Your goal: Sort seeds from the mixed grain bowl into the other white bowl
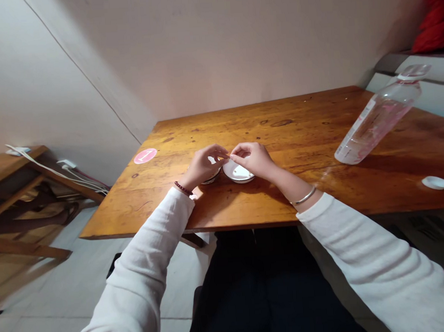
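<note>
My left hand [207, 164] and my right hand [252, 159] meet fingertip to fingertip above two small bowls. Each is closed in a pinch, and whatever lies between the fingertips is too small to name. Under my right hand sits a white bowl [239, 175] with a few tiny bits inside. Mostly hidden beneath my left hand is a second bowl [212, 178], whose contents I cannot make out. The two bowls stand side by side on the wooden table [187, 213].
A clear plastic bottle [379, 119] with pink print stands at the right, a white cap [435, 182] near it. A round pink sticker [145, 156] marks the table's left side. A wall rises behind; another wooden table [37, 157] with white cables is at far left.
</note>
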Demonstrator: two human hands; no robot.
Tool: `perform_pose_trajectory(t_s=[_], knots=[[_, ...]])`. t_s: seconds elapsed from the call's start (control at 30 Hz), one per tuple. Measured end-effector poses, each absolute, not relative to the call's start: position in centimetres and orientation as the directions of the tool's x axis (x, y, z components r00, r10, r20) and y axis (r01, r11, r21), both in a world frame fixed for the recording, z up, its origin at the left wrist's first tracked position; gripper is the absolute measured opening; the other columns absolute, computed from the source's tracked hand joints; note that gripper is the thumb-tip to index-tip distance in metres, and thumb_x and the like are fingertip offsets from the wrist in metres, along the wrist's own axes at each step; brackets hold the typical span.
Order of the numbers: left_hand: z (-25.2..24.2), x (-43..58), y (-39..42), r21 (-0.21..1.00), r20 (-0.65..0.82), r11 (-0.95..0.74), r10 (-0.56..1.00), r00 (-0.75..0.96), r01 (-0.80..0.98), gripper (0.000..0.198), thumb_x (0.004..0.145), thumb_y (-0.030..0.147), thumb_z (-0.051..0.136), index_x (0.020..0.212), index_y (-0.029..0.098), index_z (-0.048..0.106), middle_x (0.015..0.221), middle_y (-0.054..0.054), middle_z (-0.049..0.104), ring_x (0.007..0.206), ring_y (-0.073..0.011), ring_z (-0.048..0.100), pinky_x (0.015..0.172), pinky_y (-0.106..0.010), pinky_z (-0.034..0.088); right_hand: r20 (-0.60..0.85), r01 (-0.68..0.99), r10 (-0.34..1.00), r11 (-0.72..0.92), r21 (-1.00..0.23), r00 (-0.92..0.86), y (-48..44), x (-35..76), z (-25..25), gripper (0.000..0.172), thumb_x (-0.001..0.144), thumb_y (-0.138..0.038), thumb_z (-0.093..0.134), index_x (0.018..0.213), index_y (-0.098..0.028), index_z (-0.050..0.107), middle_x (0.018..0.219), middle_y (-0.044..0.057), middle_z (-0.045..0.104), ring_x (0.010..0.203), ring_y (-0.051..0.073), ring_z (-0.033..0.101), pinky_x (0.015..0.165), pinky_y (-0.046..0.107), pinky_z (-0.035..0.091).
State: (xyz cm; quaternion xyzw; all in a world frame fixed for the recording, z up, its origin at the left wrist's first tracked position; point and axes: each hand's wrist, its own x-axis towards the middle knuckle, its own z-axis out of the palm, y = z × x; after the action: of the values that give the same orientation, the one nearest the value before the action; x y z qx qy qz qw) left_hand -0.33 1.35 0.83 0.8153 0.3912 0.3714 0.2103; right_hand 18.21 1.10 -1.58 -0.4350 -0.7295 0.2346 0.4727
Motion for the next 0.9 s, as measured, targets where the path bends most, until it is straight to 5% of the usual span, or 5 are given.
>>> perform_pose_trajectory(t_s=[0.9], knots=[[0.8,-0.47,1.38,0.605,0.451,-0.606,0.796,0.405,0.517,0.017,0.078,0.031,0.066,0.088,0.017,0.065,0.084,-0.006,0.071,0.074,-0.0131,0.063,0.06,-0.021,0.046,0.434,0.446,0.881,0.47,-0.762,-0.187,1.32,18.46,-1.75,0.014,0.076,-0.03,0.065,0.079,-0.019,0.073,0.078,0.004,0.073,0.07,0.017,0.066,0.064,0.025,0.049]])
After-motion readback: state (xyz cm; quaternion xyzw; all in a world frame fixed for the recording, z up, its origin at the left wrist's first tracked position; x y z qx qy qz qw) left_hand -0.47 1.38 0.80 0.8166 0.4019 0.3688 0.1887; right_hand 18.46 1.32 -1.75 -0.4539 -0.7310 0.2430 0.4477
